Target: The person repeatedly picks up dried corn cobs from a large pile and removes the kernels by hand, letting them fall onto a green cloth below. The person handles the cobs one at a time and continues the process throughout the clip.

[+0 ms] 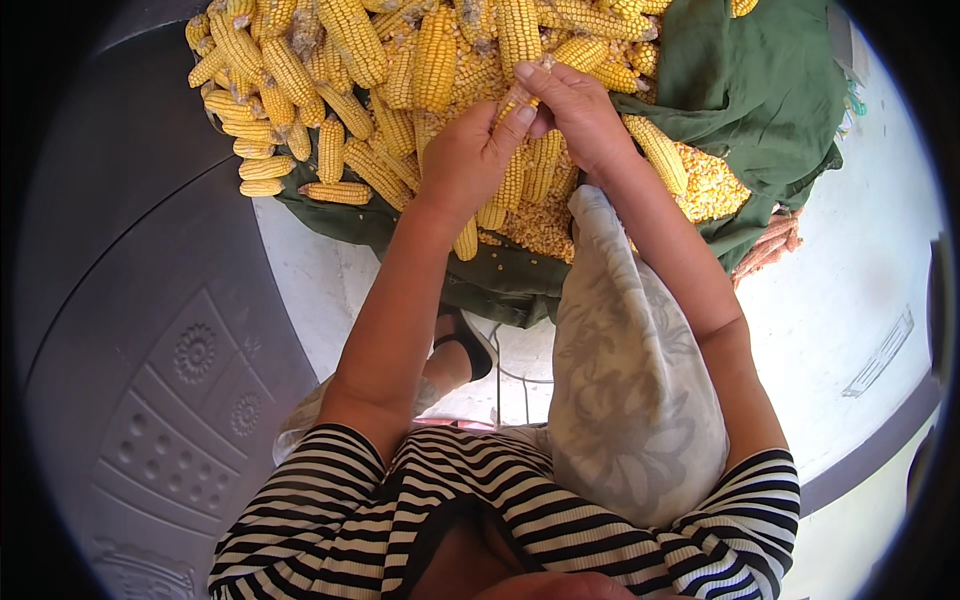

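Observation:
A partly shelled corn cob (pixel 516 97) is held at a slant between my two hands, above a heap of dried corn. My left hand (pixel 466 154) grips its lower end, thumb along the side. Around the upper end, my right hand (pixel 585 112) is closed with the thumb on top. Pale bare cob shows between the thumbs, and some yellow kernels still sit on it. Full yellow ears (pixel 435 60) lie piled beyond and under my hands. Loose kernels (pixel 540 229) spread beneath them on a dark green cloth (pixel 495 281).
More loose kernels (pixel 709 184) lie in a fold of the cloth at right, beside one ear (pixel 656 154). A grey panel with moulded flowers (pixel 195 352) stands close at left. Reddish mesh sacking (pixel 769 244) pokes out under the cloth. My raised knee (pixel 637 360) is below my right forearm.

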